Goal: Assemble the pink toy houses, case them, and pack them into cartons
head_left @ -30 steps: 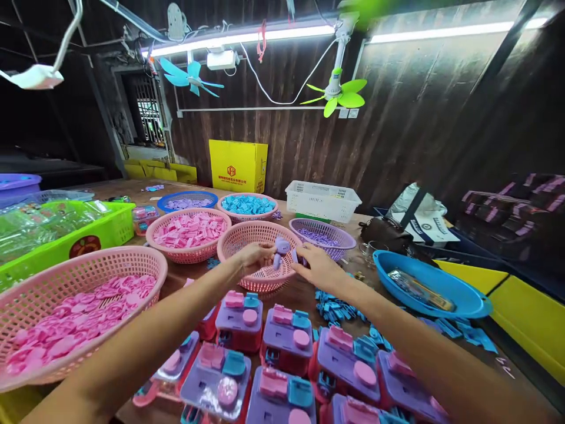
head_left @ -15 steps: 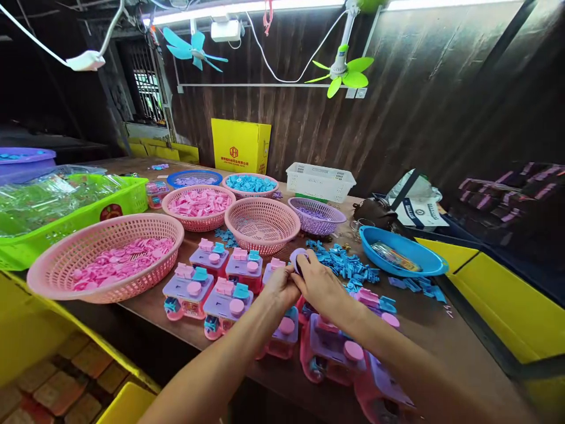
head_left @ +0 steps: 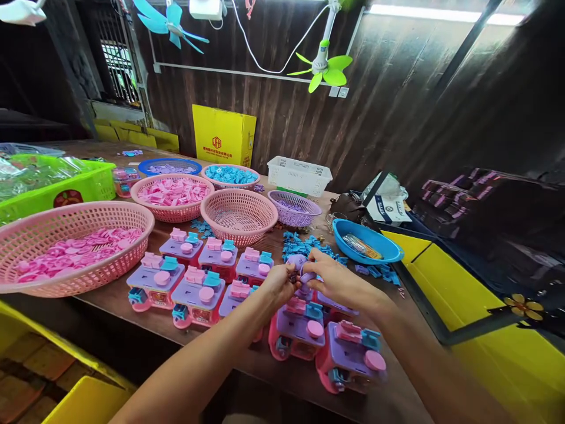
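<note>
Two-handed grip closed on purple pieces

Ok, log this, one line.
left hand: holds purple plastic figure; right hand: holds oval purple plastic piece; nearby: boxy pink-purple plastic toys

Toy units stand in rows on the table, before several baskets. Behind the baskets sits a carton; to their right, a tub holds a packet.

Green-bladed fan before dark streaked wall. From fan: lit tube light upper right, white socket plates just below, blue-bladed fan left, barred window farther left, brown counter below.
</note>
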The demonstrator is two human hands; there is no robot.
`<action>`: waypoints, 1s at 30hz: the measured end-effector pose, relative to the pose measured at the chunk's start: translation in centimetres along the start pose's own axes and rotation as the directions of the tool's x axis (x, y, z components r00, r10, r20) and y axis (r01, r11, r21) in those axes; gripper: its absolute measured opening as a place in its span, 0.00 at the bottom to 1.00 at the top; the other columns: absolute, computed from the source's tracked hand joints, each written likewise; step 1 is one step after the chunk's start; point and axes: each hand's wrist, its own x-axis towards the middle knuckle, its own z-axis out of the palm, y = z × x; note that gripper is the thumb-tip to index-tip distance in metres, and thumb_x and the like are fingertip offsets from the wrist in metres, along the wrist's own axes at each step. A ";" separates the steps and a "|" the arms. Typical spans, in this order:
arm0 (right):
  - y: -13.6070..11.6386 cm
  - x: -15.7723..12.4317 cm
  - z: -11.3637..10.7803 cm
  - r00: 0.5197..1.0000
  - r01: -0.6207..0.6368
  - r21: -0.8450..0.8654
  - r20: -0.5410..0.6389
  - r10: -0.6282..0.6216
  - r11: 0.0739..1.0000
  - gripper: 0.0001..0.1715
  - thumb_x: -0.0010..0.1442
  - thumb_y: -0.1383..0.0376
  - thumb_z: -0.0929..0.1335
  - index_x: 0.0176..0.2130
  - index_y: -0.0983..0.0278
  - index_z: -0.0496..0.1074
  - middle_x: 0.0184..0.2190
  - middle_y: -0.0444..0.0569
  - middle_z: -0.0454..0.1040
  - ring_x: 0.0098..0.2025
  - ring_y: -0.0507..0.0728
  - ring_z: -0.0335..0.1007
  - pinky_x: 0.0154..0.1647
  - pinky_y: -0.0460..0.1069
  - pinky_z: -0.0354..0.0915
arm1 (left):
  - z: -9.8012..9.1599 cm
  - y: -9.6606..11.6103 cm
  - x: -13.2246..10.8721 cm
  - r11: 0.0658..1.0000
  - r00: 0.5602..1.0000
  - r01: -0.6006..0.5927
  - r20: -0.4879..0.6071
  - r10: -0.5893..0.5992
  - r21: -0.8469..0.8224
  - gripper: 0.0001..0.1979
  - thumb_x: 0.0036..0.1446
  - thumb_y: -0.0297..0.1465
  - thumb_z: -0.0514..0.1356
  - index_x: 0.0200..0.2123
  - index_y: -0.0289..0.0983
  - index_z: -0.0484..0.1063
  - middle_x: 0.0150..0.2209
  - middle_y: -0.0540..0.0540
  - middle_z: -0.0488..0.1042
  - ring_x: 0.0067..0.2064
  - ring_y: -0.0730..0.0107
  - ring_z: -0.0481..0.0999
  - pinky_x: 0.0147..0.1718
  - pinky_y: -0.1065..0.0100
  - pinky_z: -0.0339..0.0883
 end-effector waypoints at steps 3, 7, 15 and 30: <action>0.2 0.0 -0.1 0.995 0.103 0.026 0.011 -0.103 0.994 0.10 0.54 0.76 0.63 0.36 0.65 0.68 0.38 0.48 0.62 0.38 0.53 0.62 0.40 0.47 0.60 | 0.9 -0.6 0.5 0.997 0.999 -0.038 -0.001 0.038 0.067 0.09 0.44 0.17 0.54 0.18 0.33 0.62 0.16 0.52 0.62 0.18 0.78 0.62 0.19 0.76 0.56; 1.1 0.2 -0.4 0.985 0.153 0.069 0.068 -0.158 0.986 0.09 0.55 0.75 0.62 0.33 0.64 0.68 0.39 0.48 0.64 0.39 0.54 0.63 0.41 0.48 0.60 | 1.6 -0.7 0.6 0.978 0.992 -0.120 -0.006 0.123 0.173 0.08 0.46 0.19 0.52 0.20 0.34 0.62 0.15 0.54 0.60 0.17 0.79 0.60 0.18 0.75 0.53; 3.0 0.2 -0.9 0.996 0.043 0.073 0.075 -0.049 0.996 0.05 0.57 0.72 0.62 0.32 0.64 0.66 0.34 0.48 0.69 0.38 0.56 0.63 0.40 0.50 0.59 | 1.3 -1.0 0.7 0.868 0.951 -0.300 0.052 0.305 0.397 0.09 0.51 0.23 0.52 0.21 0.37 0.58 0.14 0.58 0.58 0.17 0.80 0.57 0.17 0.76 0.50; 3.9 -1.3 -1.6 0.999 -0.006 0.482 0.039 -0.014 0.876 0.11 0.55 0.62 0.64 0.37 0.63 0.71 0.35 0.46 0.72 0.36 0.54 0.65 0.37 0.48 0.62 | 0.9 -0.3 0.1 0.420 0.753 -0.637 0.404 0.520 0.646 0.14 0.53 0.34 0.56 0.21 0.38 0.54 0.19 0.57 0.54 0.23 0.77 0.53 0.24 0.72 0.46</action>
